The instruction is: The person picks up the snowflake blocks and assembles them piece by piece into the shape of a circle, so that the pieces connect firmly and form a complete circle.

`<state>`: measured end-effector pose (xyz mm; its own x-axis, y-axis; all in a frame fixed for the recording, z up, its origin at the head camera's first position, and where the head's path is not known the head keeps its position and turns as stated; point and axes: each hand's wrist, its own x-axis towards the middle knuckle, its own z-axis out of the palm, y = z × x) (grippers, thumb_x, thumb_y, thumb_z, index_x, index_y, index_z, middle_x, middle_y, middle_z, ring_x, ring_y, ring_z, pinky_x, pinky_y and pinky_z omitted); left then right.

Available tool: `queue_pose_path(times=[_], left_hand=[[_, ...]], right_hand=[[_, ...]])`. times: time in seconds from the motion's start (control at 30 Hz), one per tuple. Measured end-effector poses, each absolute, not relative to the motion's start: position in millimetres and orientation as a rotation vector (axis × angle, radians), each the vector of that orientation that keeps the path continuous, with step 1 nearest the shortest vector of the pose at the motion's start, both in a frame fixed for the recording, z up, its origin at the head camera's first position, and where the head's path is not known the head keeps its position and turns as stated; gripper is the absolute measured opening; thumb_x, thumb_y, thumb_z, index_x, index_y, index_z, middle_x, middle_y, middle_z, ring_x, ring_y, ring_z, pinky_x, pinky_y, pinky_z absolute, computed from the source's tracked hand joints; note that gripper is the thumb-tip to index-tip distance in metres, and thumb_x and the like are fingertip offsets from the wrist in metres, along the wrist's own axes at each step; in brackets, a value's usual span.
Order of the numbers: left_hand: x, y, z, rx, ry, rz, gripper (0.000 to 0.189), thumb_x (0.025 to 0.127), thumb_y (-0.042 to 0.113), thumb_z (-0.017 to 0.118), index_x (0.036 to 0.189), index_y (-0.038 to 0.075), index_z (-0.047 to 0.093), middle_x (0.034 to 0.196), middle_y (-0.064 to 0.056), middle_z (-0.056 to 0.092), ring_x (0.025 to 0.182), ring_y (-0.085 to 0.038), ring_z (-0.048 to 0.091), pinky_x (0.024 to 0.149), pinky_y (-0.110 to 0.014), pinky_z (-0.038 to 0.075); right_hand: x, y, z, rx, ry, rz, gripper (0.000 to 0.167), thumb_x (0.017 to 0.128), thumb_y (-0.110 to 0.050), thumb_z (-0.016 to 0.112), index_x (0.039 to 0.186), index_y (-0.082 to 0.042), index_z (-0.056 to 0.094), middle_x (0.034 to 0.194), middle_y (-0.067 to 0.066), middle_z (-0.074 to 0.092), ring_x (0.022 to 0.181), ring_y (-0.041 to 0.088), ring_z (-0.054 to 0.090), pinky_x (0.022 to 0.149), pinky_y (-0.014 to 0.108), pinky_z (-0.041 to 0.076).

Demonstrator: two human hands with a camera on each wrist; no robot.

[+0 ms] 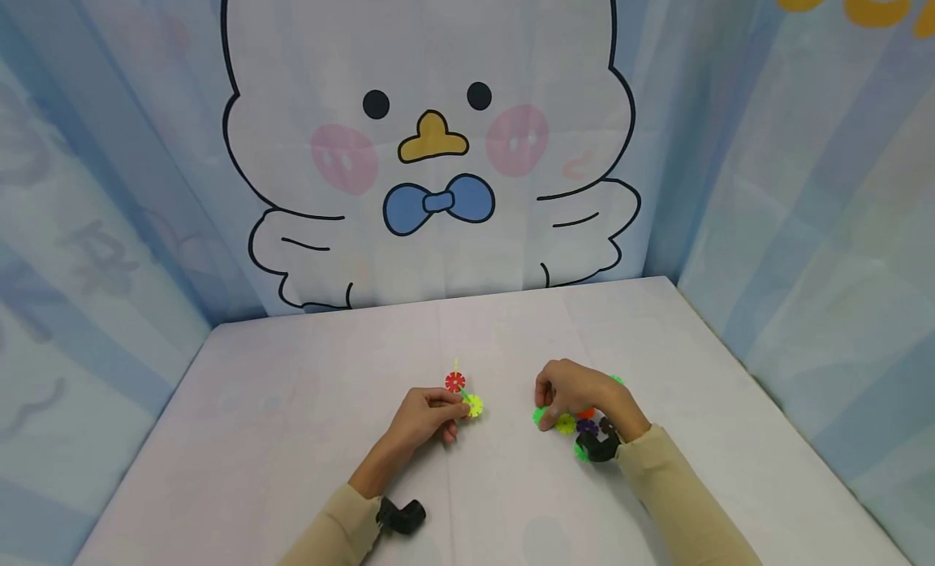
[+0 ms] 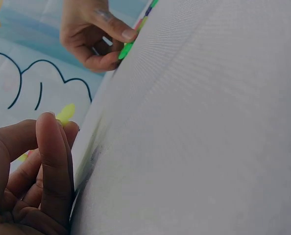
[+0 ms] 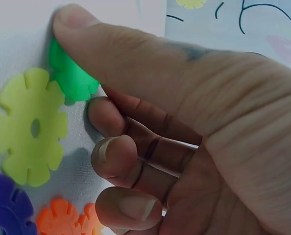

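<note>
My left hand pinches a yellow notched flower-shaped disc between thumb and forefinger, close over the table. A green disc seen edge-on and a red disc adjoin it, with a thin yellow edge standing above the red one. To the right, my right hand pinches a bright green disc between thumb and forefinger, its other fingers curled. In the right wrist view a yellow disc lies beside that green one, partly overlapping it.
Around the right hand and under its wrist lie several loose discs, among them a purple disc, an orange disc and another green disc. The white table meets printed cloth walls at its back and sides.
</note>
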<state>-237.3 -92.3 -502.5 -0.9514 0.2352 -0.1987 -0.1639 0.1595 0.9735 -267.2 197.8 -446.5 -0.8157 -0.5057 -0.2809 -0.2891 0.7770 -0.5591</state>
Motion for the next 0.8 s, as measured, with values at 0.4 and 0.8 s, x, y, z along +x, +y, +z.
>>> queue_pose_path(times=[0.4, 0.8], left_hand=[[-236.4, -91.8, -500.1, 0.053, 2.136, 1.849, 0.023, 0.092, 0.011, 0.081, 0.109, -0.005, 0.076, 0.075, 0.0, 0.074, 0.053, -0.007, 0.06, 0.052, -0.022, 0.055], [-238.0, -91.8, -501.4, 0.054, 2.114, 1.87, 0.022, 0.092, 0.009, 0.08, 0.108, -0.007, 0.076, 0.073, 0.0, 0.073, 0.053, -0.006, 0.06, 0.052, -0.021, 0.055]], right_hand=[[-267.7, 201.2, -445.0, -0.615, 2.57, -0.728, 0.022, 0.077, -0.012, 0.095, 0.085, -0.014, 0.075, 0.083, -0.002, 0.067, 0.078, 0.014, 0.059, 0.072, 0.028, 0.053], [-273.3, 210.1, -445.9, -0.784, 2.441, -0.843, 0.01, 0.092, -0.007, 0.079, 0.087, -0.014, 0.075, 0.083, -0.003, 0.067, 0.07, 0.01, 0.054, 0.062, 0.022, 0.047]])
